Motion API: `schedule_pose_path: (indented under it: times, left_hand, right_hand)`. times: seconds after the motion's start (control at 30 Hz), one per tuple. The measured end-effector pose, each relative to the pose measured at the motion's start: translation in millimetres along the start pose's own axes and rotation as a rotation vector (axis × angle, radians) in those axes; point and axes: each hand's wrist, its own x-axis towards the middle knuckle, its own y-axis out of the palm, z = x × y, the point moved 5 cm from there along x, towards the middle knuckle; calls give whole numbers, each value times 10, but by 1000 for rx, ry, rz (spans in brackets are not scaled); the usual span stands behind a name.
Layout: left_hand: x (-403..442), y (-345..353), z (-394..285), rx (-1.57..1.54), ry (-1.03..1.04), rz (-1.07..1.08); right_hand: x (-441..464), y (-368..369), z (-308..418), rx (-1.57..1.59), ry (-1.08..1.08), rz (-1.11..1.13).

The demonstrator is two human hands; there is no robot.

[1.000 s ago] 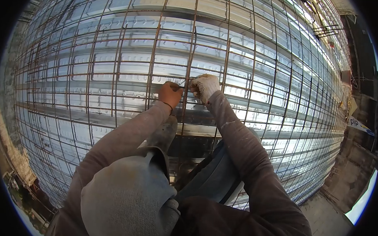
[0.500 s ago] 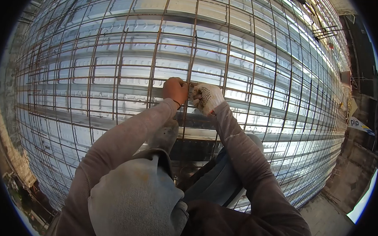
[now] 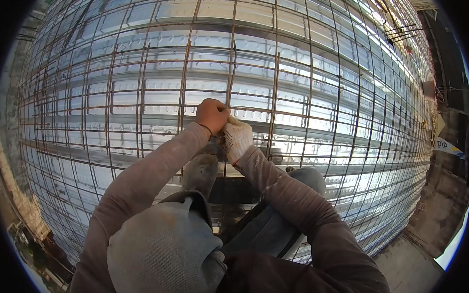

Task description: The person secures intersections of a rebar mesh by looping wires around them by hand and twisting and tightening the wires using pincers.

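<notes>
My bare left hand (image 3: 212, 116), a dark band at its wrist, is closed in a pinch at a crossing of the steel rebar mesh (image 3: 274, 96). Pressed close to it on the right is my right hand (image 3: 237, 139) in a white dotted work glove, its fingers curled in. Both hands meet beside one lengthwise rebar in front of me. Whatever is between the fingers is hidden or too small to name. Under the bars lies shiny ribbed metal decking (image 3: 252, 90).
A boot (image 3: 201, 171) and a bent trouser knee (image 3: 306, 181) are beneath and beside my forearms. Grey cloth (image 3: 158, 247) fills the lower foreground. At the right edge are a concrete surface (image 3: 406, 271) and a white lettered banner (image 3: 448, 147). Bar ends (image 3: 403, 34) stick out at upper right.
My right hand has moved left and toward me, turning so its fingers lie under and against my left hand. The left hand stays near the same rebar, shifting slightly.
</notes>
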Motion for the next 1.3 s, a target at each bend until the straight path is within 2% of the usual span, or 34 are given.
schedule_pose_path:
  times: [0.07,0.17,0.23,0.33,0.47,0.5,0.57,0.6,0.67,0.7,0.77,0.8,0.87,0.9,0.93,1.0,1.07,1.13,1.2,1.3]
  left_hand:
    - [-99,45,40,-169,39,-55]
    - [-37,55,40,-114,21,20]
    - [5,28,3,-57,32,38]
    - [83,60,90,-105,-43,60]
    - [178,212,377,-449,-224,71]
    - [185,250,424,-579,-278,57]
    - [209,275,445,-534,-258,39]
    - [213,275,439,-493,-239,17]
    - [167,295,446,-481,-260,2]
    - [144,288,456,-468,-281,-17]
    - [82,260,428,-441,-224,-26]
    - [38,248,405,-421,-174,-38]
    - [-65,266,377,-457,-173,-33]
    - [-123,281,344,-492,-173,-27]
    - [-178,297,301,-493,-173,-27]
    - [-249,244,184,-449,-83,-115]
    - [-201,379,394,-532,-105,-85]
    - [-171,324,341,-621,-119,-45]
    - [-241,309,315,-843,-425,152]
    - [-272,210,212,-979,-484,197]
  right_hand:
    - [-67,104,-16,53,-81,66]
    - [-150,227,-69,88,-75,29]
    - [-193,276,-86,-53,-159,4]
    - [-195,253,-58,-193,-164,20]
    - [-80,110,-28,-419,-198,14]
    - [-80,88,33,-350,-165,-33]
    - [-82,-4,173,-146,-18,-145]
    - [-61,-15,285,-143,-21,-149]
    - [-39,-164,398,109,135,-410]
    - [46,-296,460,114,132,-409]
    - [231,-569,717,-483,-254,-420]
    - [210,-529,725,-482,-255,-421]
    - [9,-36,955,-1175,-838,-240]
    - [-16,92,946,-1251,-820,-136]
    - [-21,137,927,-1252,-820,-136]
    - [2,288,817,-1484,-758,-18]
    - [-1,349,814,-1522,-759,-58]
    - [63,349,805,-1607,-654,-15]
    - [72,346,831,-1644,-688,-14]
    - [68,412,844,-1775,-761,100]
